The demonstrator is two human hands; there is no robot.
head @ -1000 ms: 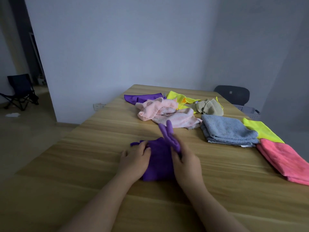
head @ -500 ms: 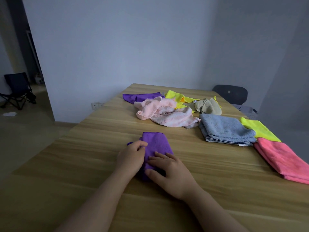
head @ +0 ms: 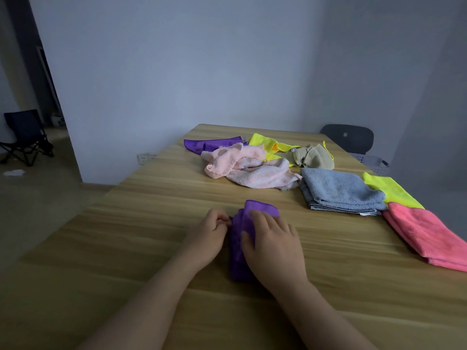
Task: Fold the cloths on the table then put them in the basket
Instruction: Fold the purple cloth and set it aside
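Pale blue-grey walls are seen behind a long wooden tabletop (head: 151,248) with a light grain. Near its front edge a small folded purple microfibre cloth (head: 260,207) is laid, and every place below is given from this cloth.

The left hand (head: 207,236) is set at the cloth's left edge, which is pinched between the curled thumb and fingers. The right hand (head: 273,246) is laid flat on top, fingers nearly straight and spread, so that the cloth is pressed down rather than grasped.

Far to the right, a folded coral-pink cloth (head: 424,236) is spread at the tabletop's edge. Beyond and to the right, a folded grey-blue terry towel (head: 338,190) is placed, with a flat bright yellow cloth (head: 389,190) just past it, touching the coral one. Straight beyond, a crumpled heap of pale pink cloths (head: 252,170) is piled. Behind that heap a flat purple cloth (head: 209,144), a rumpled yellow cloth (head: 265,142) and a bunched olive-beige cloth (head: 313,157) are seen.

Farthest beyond and to the right, off the tabletop, a dark chair back (head: 348,137) is visible, and under it part of a pale perforated plastic basket (head: 371,161). Far to the left, a dark folding chair (head: 24,135) is stood on the floor.
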